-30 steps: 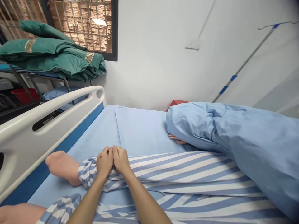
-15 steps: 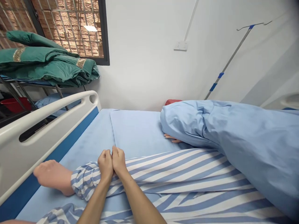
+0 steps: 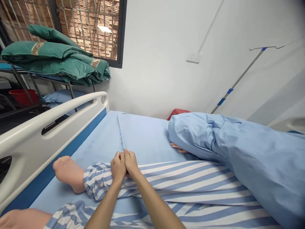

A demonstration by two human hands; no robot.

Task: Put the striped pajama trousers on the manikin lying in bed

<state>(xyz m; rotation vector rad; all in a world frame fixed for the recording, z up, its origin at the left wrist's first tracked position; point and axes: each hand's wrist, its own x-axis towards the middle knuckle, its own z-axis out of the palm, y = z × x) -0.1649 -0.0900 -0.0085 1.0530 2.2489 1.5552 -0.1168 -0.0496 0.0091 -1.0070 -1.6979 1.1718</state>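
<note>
A figure that looks like a care manikin lies on the bed in blue-and-white striped trousers [image 3: 186, 175]. My left hand [image 3: 118, 167] and my right hand [image 3: 131, 161] rest side by side on its far lower leg, a little above the ankle. Both are closed, fingers curled over the trouser leg's far side; the fingertips are hidden. Left of my hands the bare far foot [image 3: 69, 173] sticks out of the cuff. The near foot [image 3: 26, 218] shows at the bottom left. A blue quilt [image 3: 228, 140] covers the upper part, with a manikin hand [image 3: 179, 148] peeking out beneath.
A white bed end board [image 3: 59, 119] with a blue strip stands at the left. Folded green bedding [image 3: 69, 65] lies on a rack beyond it, near a red bucket [image 3: 25, 97]. A drip pole [image 3: 240, 78] leans across the wall at the right. Light-blue sheet [image 3: 143, 133] covers the mattress.
The view has shifted and tilted slightly, so most things sit further right in the picture. My hands stay closed at about the same place on the leg.
</note>
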